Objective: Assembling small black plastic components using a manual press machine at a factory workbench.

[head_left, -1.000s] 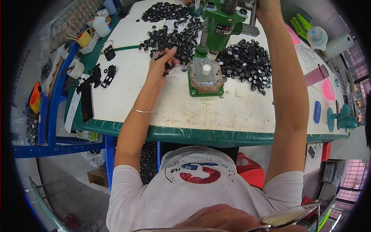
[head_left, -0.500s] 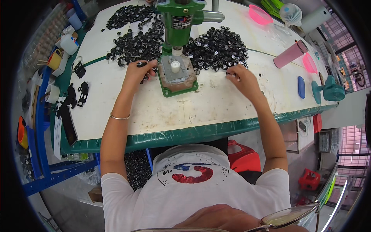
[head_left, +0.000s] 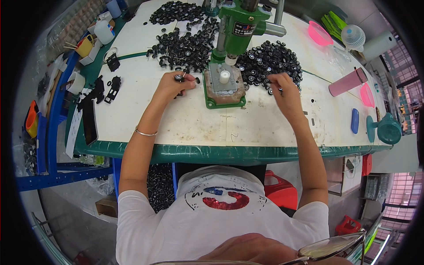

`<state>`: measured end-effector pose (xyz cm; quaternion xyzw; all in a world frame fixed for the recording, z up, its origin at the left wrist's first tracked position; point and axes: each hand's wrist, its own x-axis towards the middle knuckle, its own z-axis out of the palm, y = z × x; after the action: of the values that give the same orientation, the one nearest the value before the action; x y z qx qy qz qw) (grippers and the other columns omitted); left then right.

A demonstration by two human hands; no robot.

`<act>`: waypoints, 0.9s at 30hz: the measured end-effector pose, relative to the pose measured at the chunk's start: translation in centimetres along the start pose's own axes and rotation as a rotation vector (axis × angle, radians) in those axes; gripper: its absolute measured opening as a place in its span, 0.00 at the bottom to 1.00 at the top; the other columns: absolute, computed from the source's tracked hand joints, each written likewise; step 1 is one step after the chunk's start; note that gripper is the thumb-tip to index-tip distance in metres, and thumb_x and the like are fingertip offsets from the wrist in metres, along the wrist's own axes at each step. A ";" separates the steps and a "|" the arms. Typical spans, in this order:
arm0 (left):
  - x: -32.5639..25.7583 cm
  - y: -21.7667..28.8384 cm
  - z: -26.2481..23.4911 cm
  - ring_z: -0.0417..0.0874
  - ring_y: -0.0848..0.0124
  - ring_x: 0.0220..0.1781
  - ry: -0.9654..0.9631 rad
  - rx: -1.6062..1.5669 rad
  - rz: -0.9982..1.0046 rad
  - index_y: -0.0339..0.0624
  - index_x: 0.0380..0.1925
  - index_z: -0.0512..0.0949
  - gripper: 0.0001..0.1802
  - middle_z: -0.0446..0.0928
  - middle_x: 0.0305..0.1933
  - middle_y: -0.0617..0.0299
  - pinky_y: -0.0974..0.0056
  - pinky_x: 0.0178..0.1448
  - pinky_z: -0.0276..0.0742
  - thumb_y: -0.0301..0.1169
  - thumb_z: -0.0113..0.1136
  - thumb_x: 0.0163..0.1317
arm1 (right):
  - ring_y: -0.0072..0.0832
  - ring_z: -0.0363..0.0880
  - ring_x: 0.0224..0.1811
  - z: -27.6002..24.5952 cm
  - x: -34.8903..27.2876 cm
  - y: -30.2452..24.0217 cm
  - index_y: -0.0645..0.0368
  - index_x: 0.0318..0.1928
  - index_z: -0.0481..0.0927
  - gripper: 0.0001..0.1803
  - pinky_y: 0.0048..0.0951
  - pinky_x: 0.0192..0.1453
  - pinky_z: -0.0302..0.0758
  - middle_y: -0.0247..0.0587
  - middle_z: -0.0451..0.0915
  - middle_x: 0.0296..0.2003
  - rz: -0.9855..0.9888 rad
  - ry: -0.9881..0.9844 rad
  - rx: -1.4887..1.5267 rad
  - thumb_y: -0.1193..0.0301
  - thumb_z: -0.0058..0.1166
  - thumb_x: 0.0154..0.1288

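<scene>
My left hand point(head_left: 173, 86), left of the green press point(head_left: 236, 35), is closed on small black wheels point(head_left: 179, 78); one shows on top of the fingers and another small dark piece sits at the fingertips. My right hand point(head_left: 285, 90) bends its fingers together at the near edge of a pile of black wheels with silver centres point(head_left: 265, 62). What it pinches, if anything, is too small to name. Between the hands lies the press base, with a metal plate point(head_left: 216, 70) and a white round piece point(head_left: 224, 77) on it, under the ram.
Wheels with thin axles point(head_left: 183, 48) are heaped behind my left hand. Black plastic parts point(head_left: 95, 90) and a dark flat device point(head_left: 89, 121) lie at the left. A pink tumbler point(head_left: 348, 82), a blue case point(head_left: 354, 121) and a teal fan point(head_left: 386, 129) stand or lie at the right.
The whole view has shifted, with the table now further right in it. My left hand has drawn slightly away from the press base. My right hand has moved left along the pile's edge.
</scene>
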<state>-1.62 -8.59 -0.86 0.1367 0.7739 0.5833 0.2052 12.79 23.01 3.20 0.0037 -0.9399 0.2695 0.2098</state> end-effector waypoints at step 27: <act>-0.6 3.9 6.0 0.71 0.80 0.22 0.005 -0.390 0.185 0.31 0.42 0.80 0.12 0.84 0.33 0.59 0.75 0.27 0.67 0.26 0.63 0.59 | 0.25 0.76 0.37 5.9 3.2 -6.8 0.61 0.41 0.82 0.09 0.26 0.45 0.72 0.34 0.76 0.34 0.013 0.002 0.542 0.73 0.59 0.59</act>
<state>1.70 -2.67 1.53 0.1636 0.6310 0.7387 0.1714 8.40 14.51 3.33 0.0534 -0.8331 0.5128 0.2002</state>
